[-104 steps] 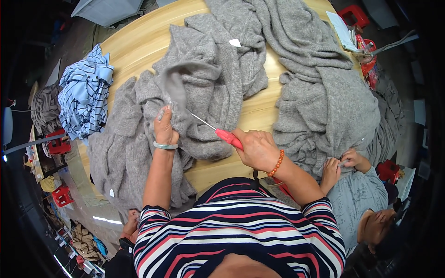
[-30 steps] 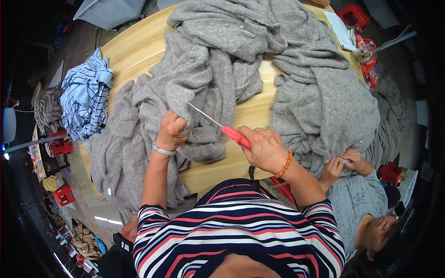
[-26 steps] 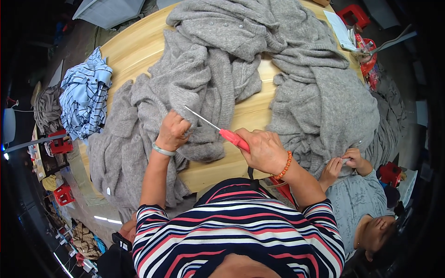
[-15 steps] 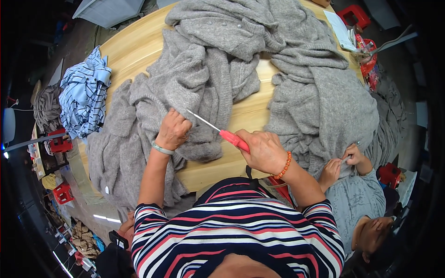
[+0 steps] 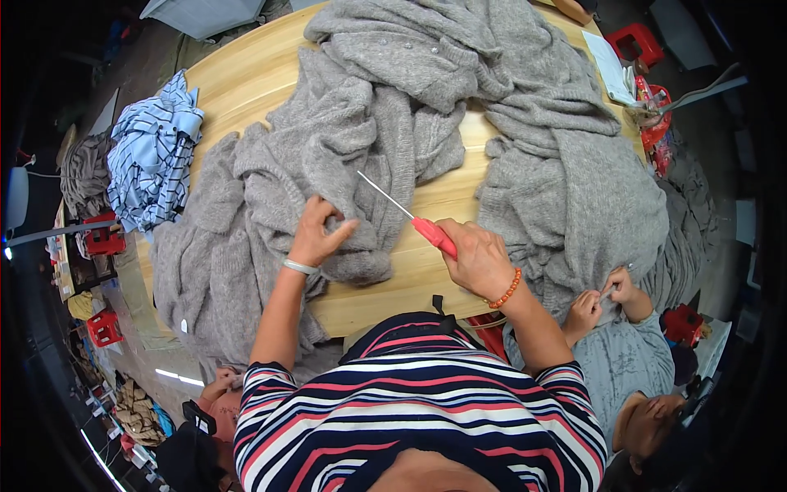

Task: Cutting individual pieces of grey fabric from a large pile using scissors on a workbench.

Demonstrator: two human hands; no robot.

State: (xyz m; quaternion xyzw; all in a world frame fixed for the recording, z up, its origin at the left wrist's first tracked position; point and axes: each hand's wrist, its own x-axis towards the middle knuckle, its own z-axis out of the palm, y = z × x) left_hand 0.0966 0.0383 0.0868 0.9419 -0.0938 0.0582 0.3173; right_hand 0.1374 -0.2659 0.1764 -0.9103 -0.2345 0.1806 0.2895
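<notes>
My right hand is closed around the red handle of a thin metal-shafted hand tool. Its bare shaft points up and left, with the tip over the grey knitted garment; whether the tip has a hook is too small to tell. Just left of the tip, my left hand rests at the knit, thumb stretched away from the curved fingers, nothing visible between them. Fuzzy grey knitwear lies crumpled beneath it and hangs over the table's near left edge.
More grey knits cover the right side of the wooden table. A blue striped cloth is heaped at its left edge. At the right, a co-worker's hands pinch at a garment. Red stools stand around the table.
My left hand has loosened from a closed grip on the knit, its thumb now spread. The tool and my right hand have moved slightly right; the tip is farther from my left fingers.
</notes>
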